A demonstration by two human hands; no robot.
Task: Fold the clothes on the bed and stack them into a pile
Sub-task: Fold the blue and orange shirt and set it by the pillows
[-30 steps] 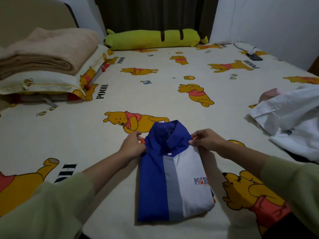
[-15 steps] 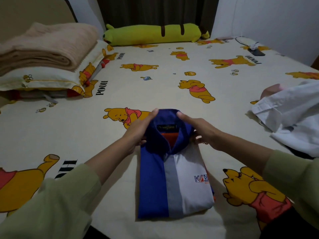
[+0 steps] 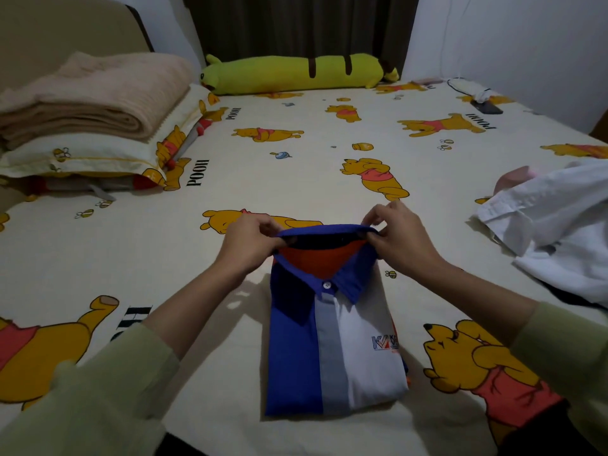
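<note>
A folded blue, grey and white shirt [image 3: 332, 350] with an orange inner lining lies front-up on the bed [image 3: 296, 179], just in front of me. My left hand [image 3: 250, 241] pinches the left end of its raised blue collar. My right hand [image 3: 398, 235] pinches the right end of the collar. The collar's back is lifted, so the orange lining shows underneath. A crumpled heap of white clothes [image 3: 559, 228] lies at the right edge of the bed, with a bit of pink cloth [image 3: 513, 179] behind it.
A folded beige blanket [image 3: 92, 93] sits on a pillow [image 3: 85, 156] at the far left. A long green plush bolster [image 3: 292, 74] lies along the far edge. A dark phone [image 3: 488, 107] and white cable lie at the far right corner.
Both hands moved from the sides of the collar to its top edge and lifted it, opening the collar and exposing the orange lining. The shirt body stayed in place.
</note>
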